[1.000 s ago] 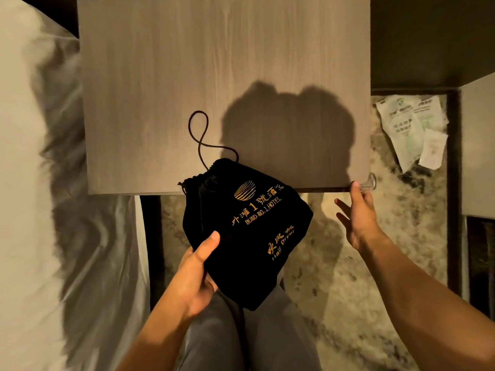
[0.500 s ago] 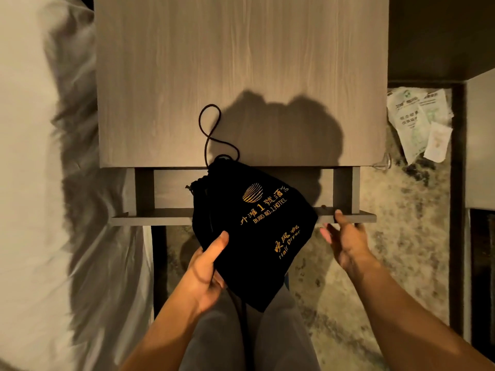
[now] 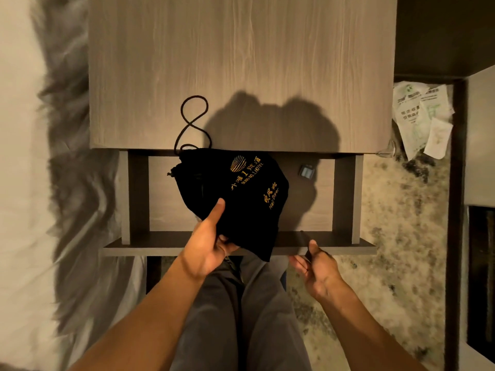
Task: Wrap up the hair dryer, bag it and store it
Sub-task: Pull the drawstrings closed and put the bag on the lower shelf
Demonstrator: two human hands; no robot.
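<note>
The left hand [image 3: 207,246] pinches the black drawstring bag [image 3: 235,199] at its lower corner above the open drawer [image 3: 171,199] — soft cloth, lumpy weight inside; support underneath. The right hand [image 3: 318,271], half-curled, holds only the drawer's front edge.

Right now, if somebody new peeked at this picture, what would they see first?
Probably the black bag with gold writing, right in the middle, held by the left hand over the pulled-out drawer. Its black cord curls like a figure eight on the wooden tabletop above. The right hand is at the drawer's front edge, and some white papers lie on the floor to the right.
</note>
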